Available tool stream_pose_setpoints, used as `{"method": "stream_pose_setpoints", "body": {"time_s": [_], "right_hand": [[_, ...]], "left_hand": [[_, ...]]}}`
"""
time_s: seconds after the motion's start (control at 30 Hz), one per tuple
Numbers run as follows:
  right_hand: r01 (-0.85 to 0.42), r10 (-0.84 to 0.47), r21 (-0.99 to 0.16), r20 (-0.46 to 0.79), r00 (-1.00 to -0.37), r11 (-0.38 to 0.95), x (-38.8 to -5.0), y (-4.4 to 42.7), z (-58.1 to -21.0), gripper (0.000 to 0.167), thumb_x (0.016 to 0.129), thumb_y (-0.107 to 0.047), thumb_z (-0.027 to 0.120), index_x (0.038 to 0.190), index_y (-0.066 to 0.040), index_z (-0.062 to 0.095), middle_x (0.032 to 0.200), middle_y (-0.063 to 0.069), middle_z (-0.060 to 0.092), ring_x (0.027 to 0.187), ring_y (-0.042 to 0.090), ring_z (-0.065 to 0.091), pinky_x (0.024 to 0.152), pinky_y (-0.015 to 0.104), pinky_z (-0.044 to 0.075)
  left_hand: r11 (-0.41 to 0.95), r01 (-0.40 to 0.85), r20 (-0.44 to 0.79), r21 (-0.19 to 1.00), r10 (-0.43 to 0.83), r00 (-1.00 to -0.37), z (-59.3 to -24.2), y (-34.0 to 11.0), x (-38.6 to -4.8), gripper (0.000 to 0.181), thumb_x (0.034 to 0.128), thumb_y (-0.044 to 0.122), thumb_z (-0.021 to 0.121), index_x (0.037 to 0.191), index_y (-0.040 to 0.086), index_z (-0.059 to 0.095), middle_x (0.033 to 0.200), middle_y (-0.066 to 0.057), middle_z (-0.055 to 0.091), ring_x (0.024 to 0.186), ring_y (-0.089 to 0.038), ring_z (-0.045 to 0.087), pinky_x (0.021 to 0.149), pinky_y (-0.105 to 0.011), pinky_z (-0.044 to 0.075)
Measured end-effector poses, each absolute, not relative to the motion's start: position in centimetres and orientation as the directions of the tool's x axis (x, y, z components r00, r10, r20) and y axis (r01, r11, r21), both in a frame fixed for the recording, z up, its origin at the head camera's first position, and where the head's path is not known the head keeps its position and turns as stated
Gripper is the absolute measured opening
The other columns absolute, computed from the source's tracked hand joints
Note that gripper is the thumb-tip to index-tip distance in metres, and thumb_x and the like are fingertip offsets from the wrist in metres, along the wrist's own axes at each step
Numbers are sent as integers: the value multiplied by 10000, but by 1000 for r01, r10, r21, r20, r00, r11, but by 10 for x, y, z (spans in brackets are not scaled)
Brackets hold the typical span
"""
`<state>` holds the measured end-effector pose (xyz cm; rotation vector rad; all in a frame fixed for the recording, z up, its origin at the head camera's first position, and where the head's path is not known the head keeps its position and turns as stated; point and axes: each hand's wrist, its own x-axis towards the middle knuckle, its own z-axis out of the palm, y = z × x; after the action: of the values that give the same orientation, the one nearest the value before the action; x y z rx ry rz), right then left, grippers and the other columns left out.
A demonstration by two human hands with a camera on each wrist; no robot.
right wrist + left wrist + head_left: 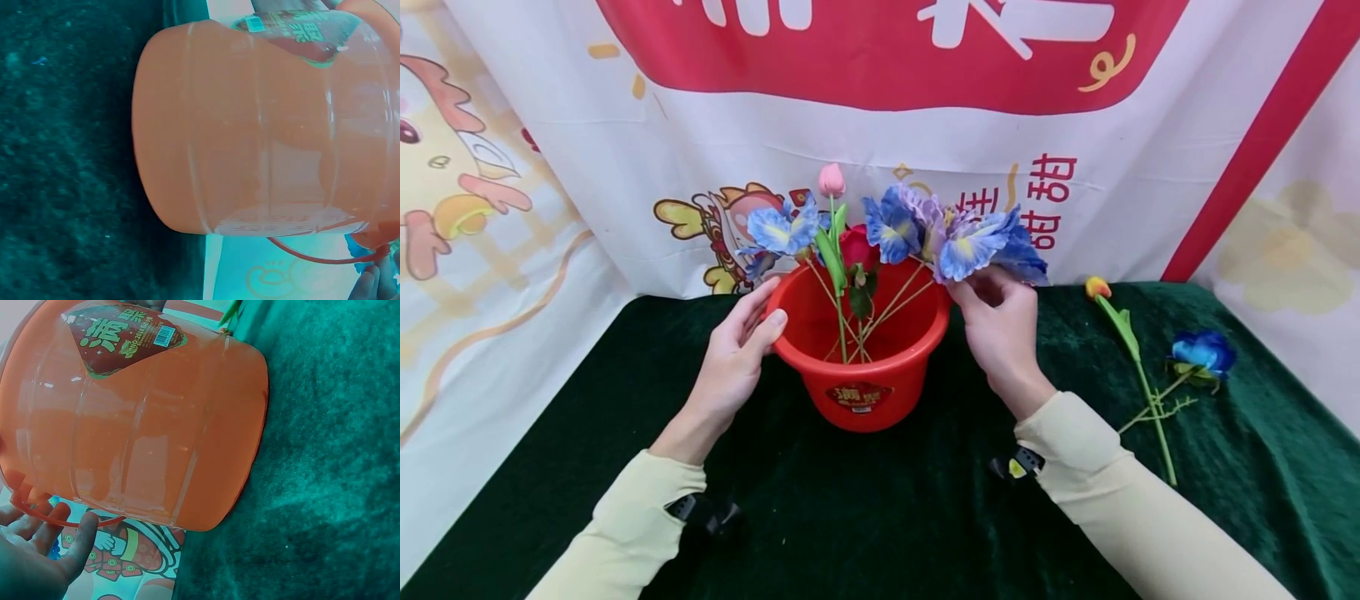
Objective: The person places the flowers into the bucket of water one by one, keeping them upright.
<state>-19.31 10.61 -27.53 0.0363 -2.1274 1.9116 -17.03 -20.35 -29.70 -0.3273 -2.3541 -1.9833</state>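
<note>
A red plastic bucket with a label on its front stands on the dark green cloth. Artificial flowers lean inside it: a pink tulip, a red rose and blue-purple irises. At the bucket's left side, my left hand has its thumb and fingers around the thin red bucket handle, close under the rim. My right hand is at the opposite side below the irises, fingers curled. Its fingertips hold the handle in the right wrist view, where most of the hand is cut off.
An orange-yellow tulip and a blue rose lie with crossed stems on the green cloth at the right. A white printed backdrop with red panels hangs just behind the bucket.
</note>
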Motion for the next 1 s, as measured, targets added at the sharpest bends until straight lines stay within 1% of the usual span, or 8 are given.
{"method": "stream_pose_setpoints", "body": {"time_s": [0.17,0.33,0.5,0.67,0.73,0.83,0.93,1.0], "right_hand": [[-136,153,-979,159,-975,155,-186,109,-278,414,1059,-298,672,1465,-226,652,1398,-13,684,1212,163,629,1117,376,562],[-105,142,-981,129,-982,166,-181,112,-279,392,1060,-352,662,1422,-201,684,1354,-1,708,1172,169,643,1097,356,567],[-67,129,-980,92,-987,189,-175,128,-283,374,1063,-354,656,1390,-177,697,1379,26,700,1156,152,650,989,253,579],[-46,153,-973,82,-985,227,-172,152,-291,359,1054,-340,667,1358,-152,708,1344,47,726,1062,97,679,867,190,586],[-41,165,-970,82,-983,238,-171,162,-296,360,1054,-336,668,1352,-139,710,1273,4,753,1026,64,688,844,187,591],[-22,176,-969,68,-982,248,-170,178,-304,360,1061,-327,658,1360,-130,702,1137,-112,769,994,27,700,826,186,597],[18,193,-971,29,-981,237,-169,195,-308,342,1061,-321,659,1359,-155,687,1034,-215,753,959,17,715,815,195,603],[45,200,-971,3,-980,235,-169,205,-310,329,1062,-335,655,1353,-184,673,1008,-247,745,936,9,716,814,198,605]], "left_hand": [[161,194,174,968,131,-976,-297,-203,-170,623,1120,403,515,1683,235,309,1694,-12,424,1506,-281,478,1035,-142,539],[162,195,175,967,130,-976,-297,-202,-170,634,1122,399,511,1687,208,297,1697,-19,420,1508,-287,475,1032,-138,538],[159,192,172,968,131,-976,-297,-202,-171,626,1120,405,513,1684,229,307,1699,-13,416,1511,-279,471,1030,-133,536],[155,195,175,969,129,-976,-298,-202,-172,622,1121,401,514,1683,227,311,1699,-13,417,1510,-276,473,1030,-134,537],[156,194,175,969,127,-976,-298,-202,-172,622,1120,401,515,1682,228,312,1698,-12,418,1509,-275,475,1034,-139,538],[158,195,176,968,126,-976,-299,-202,-172,621,1120,400,515,1682,229,313,1697,-11,420,1507,-274,477,1039,-146,538],[158,198,179,967,127,-976,-299,-203,-171,619,1121,397,512,1682,228,312,1699,-10,417,1509,-278,477,1042,-148,538],[158,198,179,967,127,-976,-299,-203,-171,618,1121,397,512,1682,231,311,1700,-7,415,1510,-278,475,1042,-148,537]]}}
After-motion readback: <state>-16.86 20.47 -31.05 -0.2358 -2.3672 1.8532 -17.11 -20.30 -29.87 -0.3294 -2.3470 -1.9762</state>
